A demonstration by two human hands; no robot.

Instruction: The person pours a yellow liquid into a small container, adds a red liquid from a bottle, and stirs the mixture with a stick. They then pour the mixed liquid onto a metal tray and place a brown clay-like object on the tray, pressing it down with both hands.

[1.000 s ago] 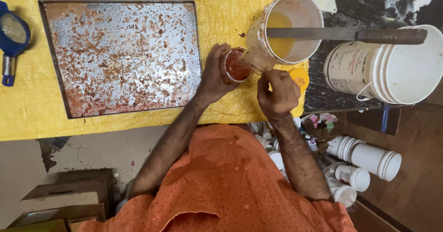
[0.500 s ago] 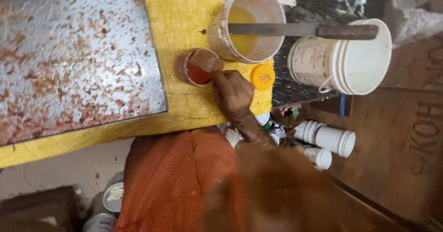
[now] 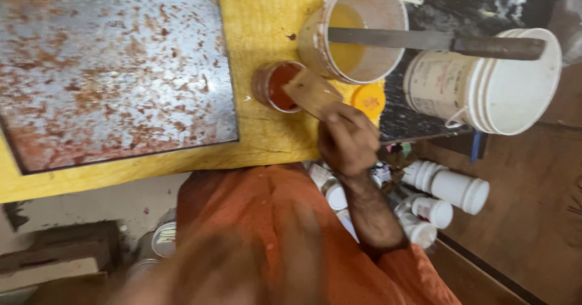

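My right hand (image 3: 348,141) grips a flat wooden spatula (image 3: 309,91), whose broad end dips over the rim of a small jar of red paint (image 3: 274,87). The jar stands on a yellow cloth (image 3: 267,20), touching a white tub of yellow liquid (image 3: 357,32). A long metal blade (image 3: 424,41) lies across that tub. My left hand (image 3: 236,268) is only a blur low in the view, in front of my orange shirt and away from the jar. Its fingers cannot be made out.
A large rust-stained metal sheet (image 3: 115,68) lies on the cloth at left. An orange lid (image 3: 368,100) sits beside the jar. A white bucket (image 3: 491,87) stands at right, with several white bottles (image 3: 448,187) on the floor below it.
My left hand has let go of the red paint jar and dropped towards my body. My right hand now holds the spatula at the jar. The view has shifted closer.
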